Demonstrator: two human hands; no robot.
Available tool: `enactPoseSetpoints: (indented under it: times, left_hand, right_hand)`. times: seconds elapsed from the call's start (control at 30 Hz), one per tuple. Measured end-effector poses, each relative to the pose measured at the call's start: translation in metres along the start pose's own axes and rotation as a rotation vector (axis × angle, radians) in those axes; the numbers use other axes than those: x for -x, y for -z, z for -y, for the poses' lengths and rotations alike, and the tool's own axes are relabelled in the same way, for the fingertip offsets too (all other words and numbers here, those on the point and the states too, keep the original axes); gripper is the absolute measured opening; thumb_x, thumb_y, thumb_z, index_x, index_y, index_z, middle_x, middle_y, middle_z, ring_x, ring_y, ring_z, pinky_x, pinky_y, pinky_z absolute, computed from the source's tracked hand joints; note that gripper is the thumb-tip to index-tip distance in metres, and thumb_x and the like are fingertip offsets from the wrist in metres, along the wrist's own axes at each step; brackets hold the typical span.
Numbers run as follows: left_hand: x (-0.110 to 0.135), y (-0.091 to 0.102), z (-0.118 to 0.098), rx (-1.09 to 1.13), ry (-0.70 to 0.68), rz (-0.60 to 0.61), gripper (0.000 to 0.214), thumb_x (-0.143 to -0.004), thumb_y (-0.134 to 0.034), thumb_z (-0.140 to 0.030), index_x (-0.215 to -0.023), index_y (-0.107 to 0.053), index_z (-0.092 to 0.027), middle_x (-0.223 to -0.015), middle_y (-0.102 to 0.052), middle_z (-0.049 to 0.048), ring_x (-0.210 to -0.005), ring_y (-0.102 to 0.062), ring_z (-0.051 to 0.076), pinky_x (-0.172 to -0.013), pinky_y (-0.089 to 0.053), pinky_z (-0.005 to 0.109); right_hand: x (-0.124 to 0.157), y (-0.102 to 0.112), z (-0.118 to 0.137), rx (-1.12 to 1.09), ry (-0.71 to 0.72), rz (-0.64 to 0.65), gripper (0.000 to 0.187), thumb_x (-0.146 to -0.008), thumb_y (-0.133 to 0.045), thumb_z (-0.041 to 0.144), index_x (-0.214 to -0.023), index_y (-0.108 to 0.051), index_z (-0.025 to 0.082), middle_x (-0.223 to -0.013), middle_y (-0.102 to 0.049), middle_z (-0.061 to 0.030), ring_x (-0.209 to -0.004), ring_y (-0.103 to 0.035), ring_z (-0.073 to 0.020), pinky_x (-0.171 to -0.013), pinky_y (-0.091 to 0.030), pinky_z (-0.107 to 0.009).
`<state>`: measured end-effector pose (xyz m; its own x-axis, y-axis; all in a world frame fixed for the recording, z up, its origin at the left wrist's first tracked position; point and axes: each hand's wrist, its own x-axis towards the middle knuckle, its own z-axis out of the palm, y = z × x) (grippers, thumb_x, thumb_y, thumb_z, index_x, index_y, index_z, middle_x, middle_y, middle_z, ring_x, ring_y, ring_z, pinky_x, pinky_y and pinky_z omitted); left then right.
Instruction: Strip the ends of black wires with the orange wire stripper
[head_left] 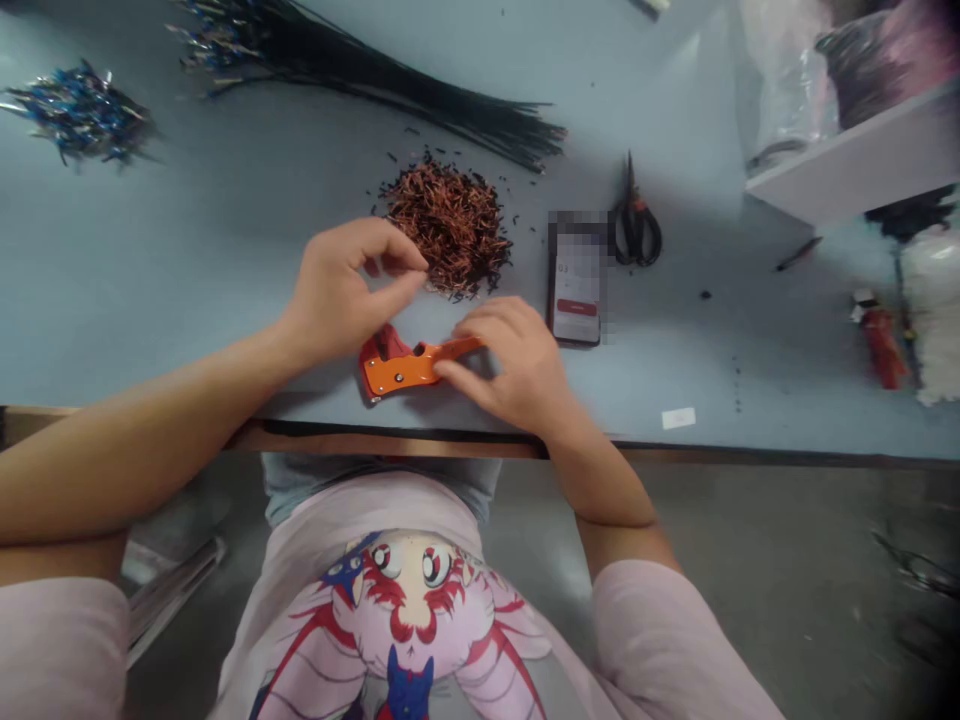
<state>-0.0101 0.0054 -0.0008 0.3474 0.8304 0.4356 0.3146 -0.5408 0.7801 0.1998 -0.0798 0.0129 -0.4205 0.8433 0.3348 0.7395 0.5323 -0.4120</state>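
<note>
Left hand: The left hand [352, 290] hangs just over the front of the bench [187, 230], beside the red-brown heap of tiny wire bits [450, 225]. Its grip is pressed almost shut, with the finger tips [409, 262] close together. I cannot tell if they pinch a tiny bit.

Right hand: The right hand [517, 365] has a firm grip on the orange hand tool [405, 365]. The fingers lie over its long arm, and the thumb is under it.

Tool place: The tool lies flat near the front edge of the bench, low in the middle of the frame, between both hands. Lying flat helps it stay still.

Good care: The left hand works right by the heap, so slow, small moves keep the bits from spilling.

Near things: A phone [576, 290] and black scissors [636, 225] lie right of the heap.

Rest: A long bunch of black wires [375, 85] lies at the top, and a blue and silver pile [79, 112] lies at the upper left.
</note>
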Motion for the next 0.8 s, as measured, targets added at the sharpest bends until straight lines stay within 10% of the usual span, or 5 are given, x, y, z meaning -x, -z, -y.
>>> enactPoseSetpoints:
  times: [0.13, 0.53, 0.67, 0.8]
  left_hand:
    - [0.009, -0.006, -0.006, -0.038, -0.128, 0.112, 0.005, -0.087, -0.062, -0.024, -0.083, -0.066, -0.025, -0.081, -0.071, -0.0018, -0.077, -0.063, 0.016, -0.072, -0.048, 0.032]
    - [0.003, -0.004, -0.01, -0.341, -0.258, 0.407, 0.02, -0.091, -0.049, -0.03, -0.081, -0.065, -0.024, -0.079, -0.069, 0.002, -0.079, -0.061, 0.021, -0.073, -0.041, 0.035]
    - [-0.008, 0.009, 0.003, -0.469, -0.366, 0.284, 0.014, -0.084, -0.054, -0.024, -0.077, -0.066, -0.021, -0.077, -0.068, 0.0041, -0.075, -0.056, 0.021, -0.065, -0.036, 0.037]
    - [-0.023, 0.03, 0.022, -0.279, -0.025, -0.012, 0.007, -0.08, -0.068, -0.026, -0.075, -0.068, -0.02, -0.072, -0.064, -0.0009, -0.066, -0.051, 0.014, -0.064, -0.037, 0.034]
  right_hand:
    - [-0.001, -0.005, -0.004, 0.047, 0.026, -0.337, 0.023, -0.094, -0.065, 0.029, -0.115, -0.06, 0.02, -0.104, -0.068, -0.0112, -0.101, -0.063, -0.0266, -0.09, -0.051, -0.045]
    - [-0.004, -0.011, -0.002, 0.178, 0.032, -0.196, 0.019, -0.1, -0.049, 0.017, -0.085, -0.059, 0.021, -0.08, -0.067, -0.0061, -0.079, -0.059, -0.0205, -0.072, -0.048, -0.034]
    - [-0.003, 0.001, -0.016, 0.226, -0.073, -0.232, 0.02, -0.1, -0.046, 0.018, -0.085, -0.059, 0.021, -0.082, -0.066, -0.0076, -0.082, -0.06, -0.0223, -0.075, -0.048, -0.037]
    - [-0.004, 0.011, -0.041, 0.135, -0.258, -0.313, 0.015, -0.096, -0.05, 0.021, -0.09, -0.063, 0.022, -0.084, -0.066, -0.0065, -0.079, -0.062, -0.0221, -0.074, -0.051, -0.038]
